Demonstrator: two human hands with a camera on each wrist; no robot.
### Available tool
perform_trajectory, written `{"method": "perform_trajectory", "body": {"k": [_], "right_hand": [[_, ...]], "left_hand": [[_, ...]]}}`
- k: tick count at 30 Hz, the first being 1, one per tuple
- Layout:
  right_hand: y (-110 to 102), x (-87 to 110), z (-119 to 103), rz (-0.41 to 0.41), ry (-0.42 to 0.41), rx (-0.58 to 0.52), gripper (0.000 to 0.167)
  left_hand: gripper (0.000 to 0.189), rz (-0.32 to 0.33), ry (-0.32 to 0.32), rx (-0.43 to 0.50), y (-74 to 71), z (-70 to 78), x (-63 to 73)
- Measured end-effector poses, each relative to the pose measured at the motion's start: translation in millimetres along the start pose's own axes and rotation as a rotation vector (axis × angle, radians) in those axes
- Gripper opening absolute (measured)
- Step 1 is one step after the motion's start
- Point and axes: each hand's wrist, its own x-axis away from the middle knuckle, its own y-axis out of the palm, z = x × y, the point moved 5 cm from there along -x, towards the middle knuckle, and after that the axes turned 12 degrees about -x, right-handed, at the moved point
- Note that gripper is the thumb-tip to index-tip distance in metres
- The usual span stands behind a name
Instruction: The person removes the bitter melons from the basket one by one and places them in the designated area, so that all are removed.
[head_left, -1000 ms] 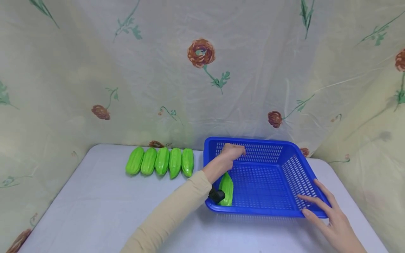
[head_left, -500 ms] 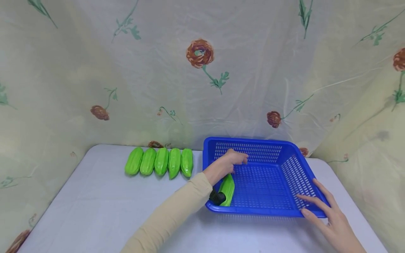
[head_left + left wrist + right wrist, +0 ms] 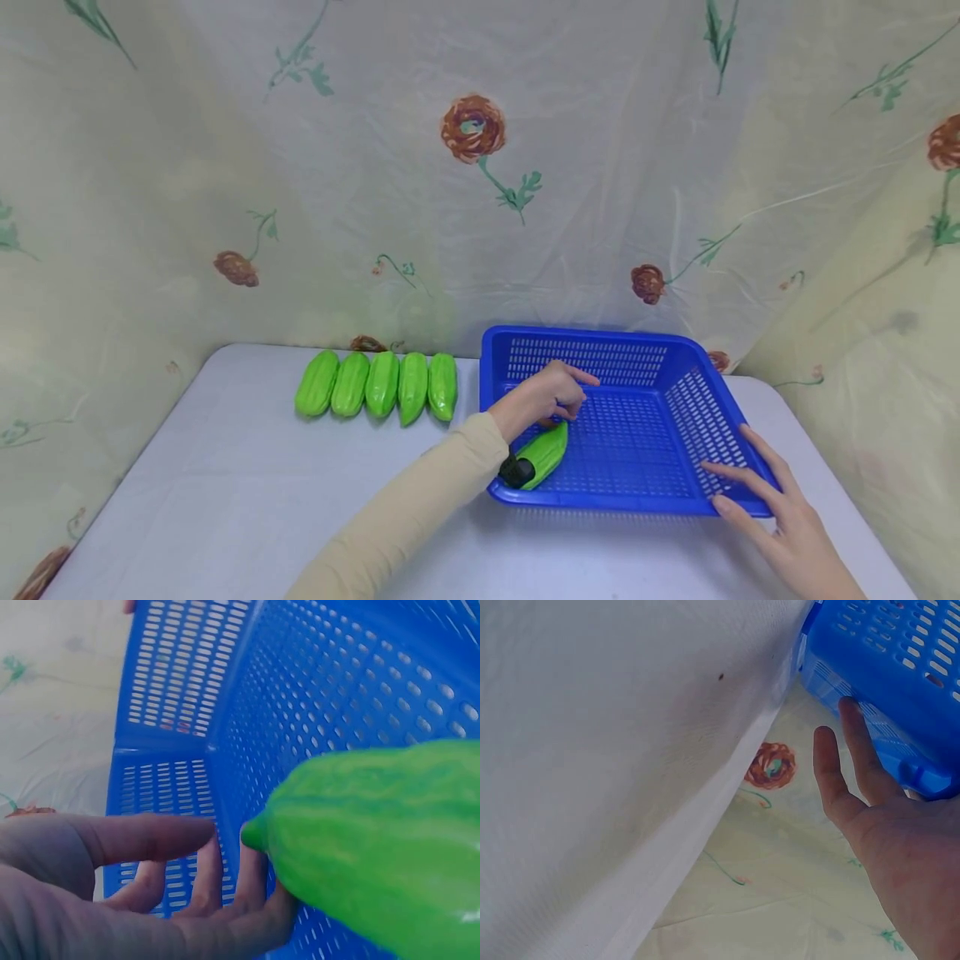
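A ridged green gourd [image 3: 547, 454] lies tilted inside the blue basket [image 3: 600, 500], at its front left. My left hand [image 3: 551, 392] is inside the basket at the gourd's far end, fingers loosely bent. In the left wrist view, the gourd's stem tip [image 3: 256, 832] is beside my fingers, with a gap between thumb and fingertips; the little finger appears to touch the gourd. The wrist camera [image 3: 517, 471] covers part of the gourd. My right hand [image 3: 795, 533] rests at the basket's front right corner, its fairly straight fingers over and beside the rim.
Several more green gourds [image 3: 382, 383] lie side by side in a row left of the basket. All stand on a white-covered table [image 3: 247, 500]. A flowered curtain [image 3: 360, 167] hangs behind and along both sides.
My left hand has moved to the right and slightly nearer inside the basket. The gourd's far end has swung right, so it lies more slanted. My right hand has stayed at the corner.
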Motion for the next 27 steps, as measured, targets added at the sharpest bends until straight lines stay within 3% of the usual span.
{"method": "perform_trajectory", "body": {"k": [5, 15, 20, 27], "right_hand": [[-0.4, -0.5, 0.3, 0.0, 0.003, -0.003, 0.038], [0.0, 0.3, 2.9, -0.013, 0.033, -0.019, 0.038], [-0.3, -0.3, 2.5, -0.01, 0.027, -0.006, 0.037], [0.0, 0.8, 3.2, -0.012, 0.032, -0.012, 0.038]], "left_hand": [[0.061, -0.046, -0.004, -0.04, 2.8, 0.6, 1.8], [0.031, -0.183, 0.04, -0.229, 9.7, 2.1, 5.6], [0.03, -0.214, 0.056, -0.211, 8.3, 3.7, 5.9], [0.031, -0.209, 0.047, -0.204, 4.1, 4.4, 5.9]]}}
